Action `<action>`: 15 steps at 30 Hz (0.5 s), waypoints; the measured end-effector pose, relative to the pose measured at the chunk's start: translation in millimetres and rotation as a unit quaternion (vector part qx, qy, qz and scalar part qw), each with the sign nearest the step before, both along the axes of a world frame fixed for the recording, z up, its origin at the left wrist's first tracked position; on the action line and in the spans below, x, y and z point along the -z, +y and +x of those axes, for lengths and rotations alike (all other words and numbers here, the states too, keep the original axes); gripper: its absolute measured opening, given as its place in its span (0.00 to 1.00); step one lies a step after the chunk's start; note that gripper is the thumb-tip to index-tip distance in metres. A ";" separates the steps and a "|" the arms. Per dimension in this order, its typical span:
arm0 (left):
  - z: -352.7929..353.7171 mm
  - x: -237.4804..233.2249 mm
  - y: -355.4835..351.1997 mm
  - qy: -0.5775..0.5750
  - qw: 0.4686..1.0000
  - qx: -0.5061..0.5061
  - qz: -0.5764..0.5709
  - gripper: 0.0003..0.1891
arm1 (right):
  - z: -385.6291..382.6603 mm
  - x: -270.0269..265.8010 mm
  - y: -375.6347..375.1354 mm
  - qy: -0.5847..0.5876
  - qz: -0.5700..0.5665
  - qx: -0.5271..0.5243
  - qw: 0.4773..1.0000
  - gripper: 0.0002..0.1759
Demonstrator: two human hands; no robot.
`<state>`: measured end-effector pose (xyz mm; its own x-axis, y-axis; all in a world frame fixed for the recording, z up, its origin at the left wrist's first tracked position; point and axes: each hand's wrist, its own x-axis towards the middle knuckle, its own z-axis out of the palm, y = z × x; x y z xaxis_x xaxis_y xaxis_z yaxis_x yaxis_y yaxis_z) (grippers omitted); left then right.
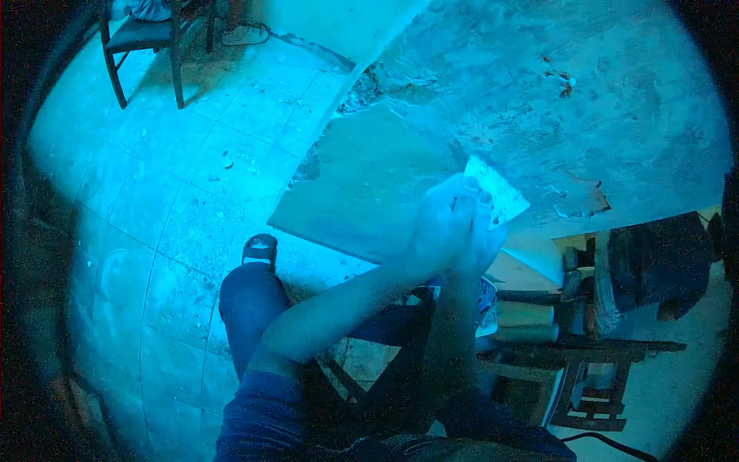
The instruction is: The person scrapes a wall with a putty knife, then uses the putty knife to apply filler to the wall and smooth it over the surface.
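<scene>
My left hand point(439, 215) and my right hand point(483, 231) are close together in front of me, over the near edge of a large worn slab-like surface point(493, 100). Between their fingertips they pinch a small, pale, flat piece point(500, 194) like paper or card, with darker marks on it; the bright blue light washes out its detail. The fingers of both hands are bent around its near side, and it overlaps the slab in this view.
Below the slab, at left, is a tiled floor point(154, 215) with crumbs and debris. A dark chair point(142, 35) stands at the far left. My sandalled foot point(260, 248) rests near the slab's corner. At right are a dark wooden frame point(596, 385) and pale rolls point(523, 323).
</scene>
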<state>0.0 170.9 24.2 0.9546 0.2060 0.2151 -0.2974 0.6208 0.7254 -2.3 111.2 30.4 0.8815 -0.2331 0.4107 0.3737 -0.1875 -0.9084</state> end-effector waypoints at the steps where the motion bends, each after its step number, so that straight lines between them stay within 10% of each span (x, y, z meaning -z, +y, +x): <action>1: -3.5 -1.6 0.0 -0.024 0.998 -0.024 0.047 0.17 | -3.1 0.1 -3.6 -0.002 -0.003 -0.003 1.000 0.17; 15: 9.1 10.6 4.6 -0.054 0.984 0.126 -0.117 0.14 | -7.8 -30.8 -5.5 0.046 -0.042 -0.122 0.991 0.11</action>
